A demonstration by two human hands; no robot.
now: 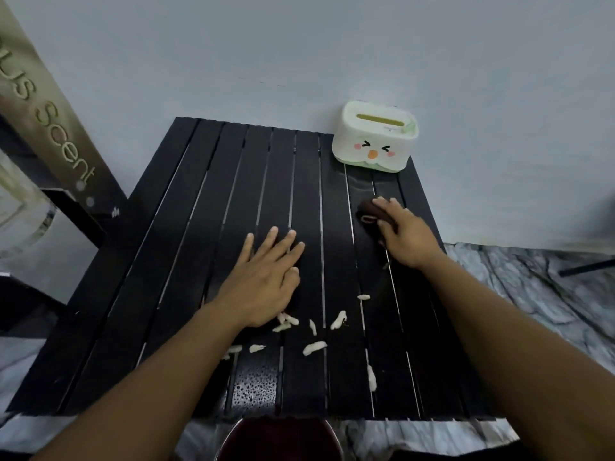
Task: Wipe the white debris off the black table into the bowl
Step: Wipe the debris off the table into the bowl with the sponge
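The black slatted worktop (pixel 186 247) stood against a pale wall, and both bare forearms reached over its near edge. The left hand (pixel 266 281) lay flat, palm down, near the middle of the worktop, its fingers spread apart and holding nothing. The right hand (pixel 404 234) was pressed down on a dark brown cloth (pixel 367 211) close to the right edge, fingers curled over the bunched fabric and gripping it against the slats.

The white debris (pixel 314 347) lay scattered in small pale bits on the near half of the worktop, between the two forearms: a cluster touched the heel of the left hand, a few more sat just beside it toward the right, one lay near the right forearm, and one lay closer to the near edge. Just below the near edge, at the bottom of the view, sat the dark bowl (pixel 283 437), partly cut off by the frame.

At the far right corner of the worktop stood a white tissue box (pixel 374 141) with a cartoon face and a slot on top
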